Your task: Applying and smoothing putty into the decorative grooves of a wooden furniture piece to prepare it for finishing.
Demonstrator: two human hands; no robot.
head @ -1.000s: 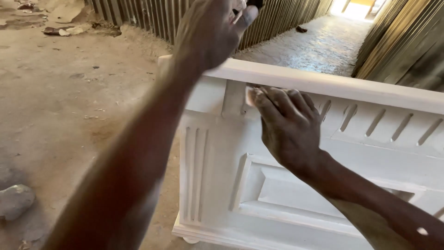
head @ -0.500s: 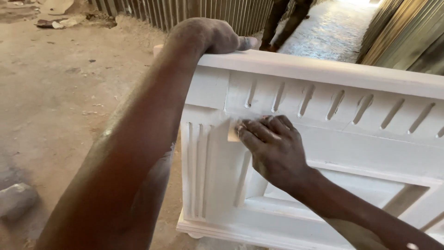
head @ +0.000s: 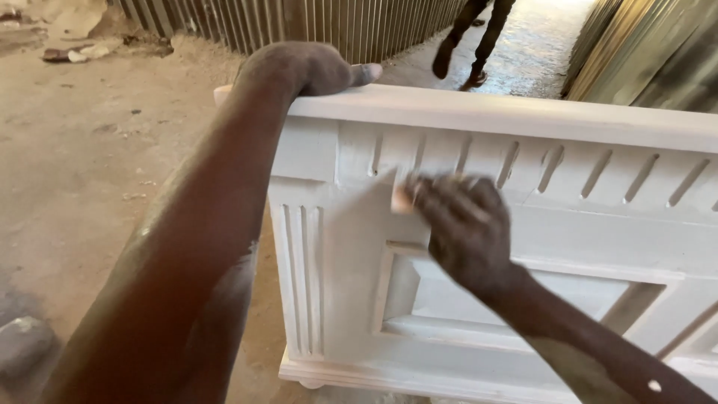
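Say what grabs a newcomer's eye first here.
The big white carved panel filling the centre and right. The left hand grips its top rail at the corner, while the right hand presses a small pale pad against its face. Beyond the panel, a person's legs on the wet path.

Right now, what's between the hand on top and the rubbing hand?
In the head view, only white cabinet front: its slanted grooves separate left hand from right hand.

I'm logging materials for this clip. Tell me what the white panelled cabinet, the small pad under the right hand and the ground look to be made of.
White cabinet: probably wood under a matt, chalky white coat, judging by its cut flutes, slots and raised panel. Pad under the right hand: small, tan, blurred, possibly sandpaper. Ground: bare, dusty concrete or packed earth. The left hand gripping the top rail looks dusted pale.
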